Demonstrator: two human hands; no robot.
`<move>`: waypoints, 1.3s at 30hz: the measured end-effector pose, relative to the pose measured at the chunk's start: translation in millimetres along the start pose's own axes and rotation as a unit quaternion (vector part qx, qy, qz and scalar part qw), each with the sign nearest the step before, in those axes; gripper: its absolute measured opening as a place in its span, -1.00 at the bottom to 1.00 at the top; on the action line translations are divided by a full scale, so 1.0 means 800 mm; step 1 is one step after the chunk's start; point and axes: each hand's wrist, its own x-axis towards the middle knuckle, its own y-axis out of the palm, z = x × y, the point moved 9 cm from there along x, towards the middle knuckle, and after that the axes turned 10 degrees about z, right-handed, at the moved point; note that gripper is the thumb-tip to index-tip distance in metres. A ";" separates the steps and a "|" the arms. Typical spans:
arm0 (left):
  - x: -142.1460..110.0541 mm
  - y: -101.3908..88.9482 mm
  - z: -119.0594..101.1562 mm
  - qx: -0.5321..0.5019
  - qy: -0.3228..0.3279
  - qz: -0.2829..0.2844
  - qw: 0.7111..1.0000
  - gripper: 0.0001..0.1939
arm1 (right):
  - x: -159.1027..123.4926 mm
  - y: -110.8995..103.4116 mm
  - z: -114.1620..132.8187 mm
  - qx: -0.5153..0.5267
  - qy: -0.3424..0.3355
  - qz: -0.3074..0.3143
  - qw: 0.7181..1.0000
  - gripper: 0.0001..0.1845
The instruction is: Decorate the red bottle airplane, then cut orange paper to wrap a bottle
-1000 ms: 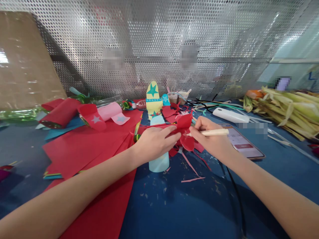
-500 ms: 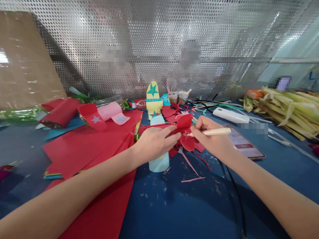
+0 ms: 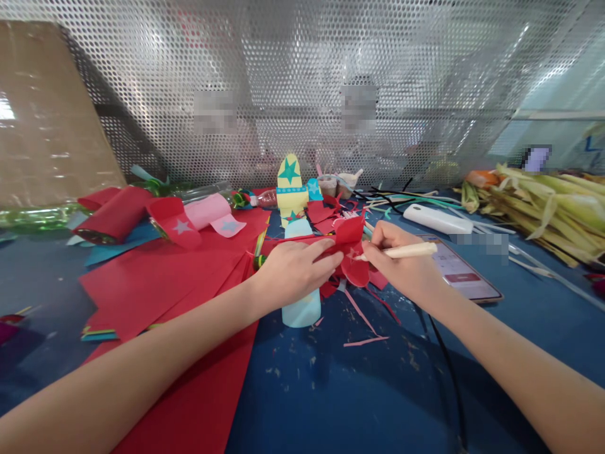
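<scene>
My left hand (image 3: pixel 297 271) lies over a piece of red paper (image 3: pixel 355 270) with a rounded flap, its fingers bent across it and holding it down. On that flap a pale star outline shows. My right hand (image 3: pixel 401 252) grips a white marker pen (image 3: pixel 412 250) with its tip touching the star. Under my left hand a light blue paper piece (image 3: pixel 301 312) sticks out towards me. Behind it a yellow paper piece (image 3: pixel 289 170) with green stars stands up. What lies beneath my left palm is hidden.
Red paper sheets (image 3: pixel 155 277) cover the left of the blue table (image 3: pixel 312 391). Red rolls (image 3: pixel 116 214) and a pink paper piece (image 3: pixel 208 211) lie behind them. On the right are a phone (image 3: pixel 466 277), a white glue gun-like tool (image 3: pixel 437 219), a black cable (image 3: pixel 447 353) and dried husks (image 3: pixel 558 208).
Almost nothing differs. Both hands, the marker pen and the red paper keep the same places, and the pen tip stays at the star.
</scene>
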 end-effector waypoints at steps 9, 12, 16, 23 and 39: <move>0.000 0.002 0.000 -0.004 0.002 0.007 1.000 -0.77 | 0.001 -0.002 -0.002 0.004 0.015 -0.007 1.000 -0.74; 0.000 0.002 0.001 -0.004 -0.001 0.009 1.000 -0.77 | 0.000 -0.004 -0.002 0.003 0.020 -0.019 1.000 -0.74; 0.000 0.002 0.000 -0.006 -0.001 0.008 1.000 -0.78 | 0.000 -0.004 0.001 0.005 0.013 -0.013 1.000 -0.74; 0.000 0.001 0.001 -0.004 -0.001 0.004 1.000 -0.77 | 0.000 -0.008 -0.002 -0.004 0.013 -0.027 1.000 -0.73; -0.001 0.001 0.000 -0.005 -0.001 0.004 1.000 -0.76 | 0.000 -0.005 -0.002 -0.006 0.010 -0.016 1.000 -0.73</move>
